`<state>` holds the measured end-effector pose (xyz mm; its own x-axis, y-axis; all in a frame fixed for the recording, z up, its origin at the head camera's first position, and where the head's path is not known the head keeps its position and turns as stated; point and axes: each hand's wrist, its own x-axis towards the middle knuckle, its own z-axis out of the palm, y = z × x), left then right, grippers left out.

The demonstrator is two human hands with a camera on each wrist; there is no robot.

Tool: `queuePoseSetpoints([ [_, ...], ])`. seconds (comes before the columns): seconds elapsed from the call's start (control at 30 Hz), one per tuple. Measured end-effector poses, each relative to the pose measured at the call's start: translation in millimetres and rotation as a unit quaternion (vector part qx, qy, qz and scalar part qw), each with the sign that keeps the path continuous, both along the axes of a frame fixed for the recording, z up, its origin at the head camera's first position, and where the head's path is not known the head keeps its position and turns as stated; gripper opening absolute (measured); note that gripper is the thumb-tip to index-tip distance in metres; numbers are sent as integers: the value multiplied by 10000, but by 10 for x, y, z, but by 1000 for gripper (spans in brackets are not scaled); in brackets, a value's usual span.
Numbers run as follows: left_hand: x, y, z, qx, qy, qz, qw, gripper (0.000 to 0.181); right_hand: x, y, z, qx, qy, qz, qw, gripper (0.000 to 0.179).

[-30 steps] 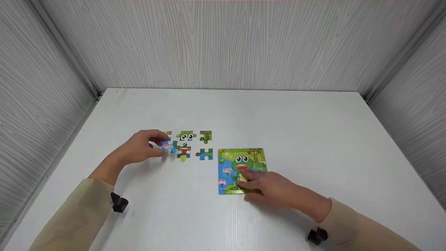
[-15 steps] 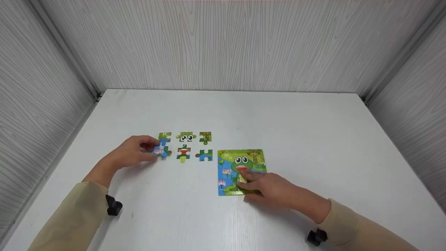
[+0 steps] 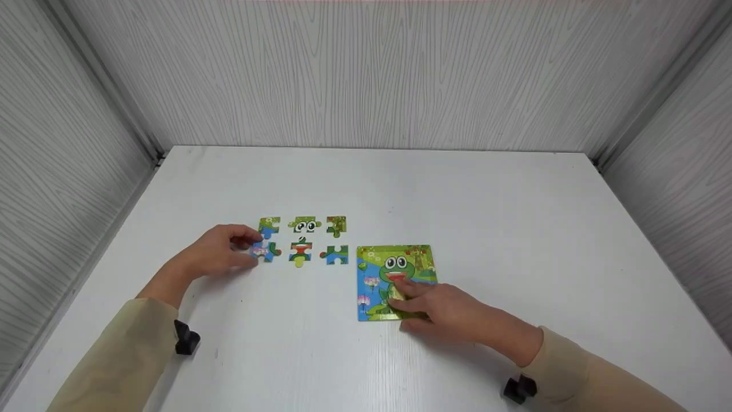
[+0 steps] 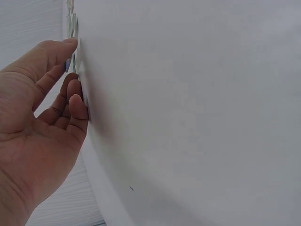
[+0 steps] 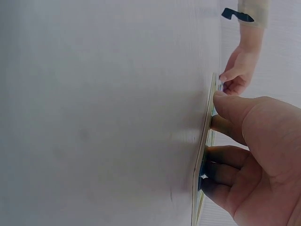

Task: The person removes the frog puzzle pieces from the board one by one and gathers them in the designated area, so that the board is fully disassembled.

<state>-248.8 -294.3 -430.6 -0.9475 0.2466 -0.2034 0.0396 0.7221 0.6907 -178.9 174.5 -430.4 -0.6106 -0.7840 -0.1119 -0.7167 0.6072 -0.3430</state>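
A jigsaw piece with a pink lotus on blue (image 3: pixel 262 250) lies on the table, pinched at its left side between thumb and fingers of my left hand (image 3: pixel 211 252). Directly above it sits a green and blue corner piece (image 3: pixel 269 225). To the right are the frog-eyes piece (image 3: pixel 304 225) and the red-mouth piece (image 3: pixel 300 252). My right hand (image 3: pixel 452 309) rests its fingertips on the square frog puzzle board (image 3: pixel 374 266), covering its lower right part. In the right wrist view the board (image 5: pixel 203 155) appears edge-on beneath the fingers.
Two more pieces, a dark green corner (image 3: pixel 337 224) and a green and blue one (image 3: pixel 336 254), lie left of the board. The white table (image 3: pixel 486 200) is bounded by wood-grain panels (image 3: pixel 366 74) at the back and sides.
My left hand has carried the lotus piece left, from beside the red-mouth piece to below the corner piece. The right hand stays on the board.
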Motion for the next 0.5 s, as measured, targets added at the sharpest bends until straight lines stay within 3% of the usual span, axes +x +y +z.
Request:
queuePoseSetpoints([
  [0.5, -1, -5, -30, -137, -17, 30, 9999, 45, 5, 3, 1, -29, -10, -31, 10000, 50],
])
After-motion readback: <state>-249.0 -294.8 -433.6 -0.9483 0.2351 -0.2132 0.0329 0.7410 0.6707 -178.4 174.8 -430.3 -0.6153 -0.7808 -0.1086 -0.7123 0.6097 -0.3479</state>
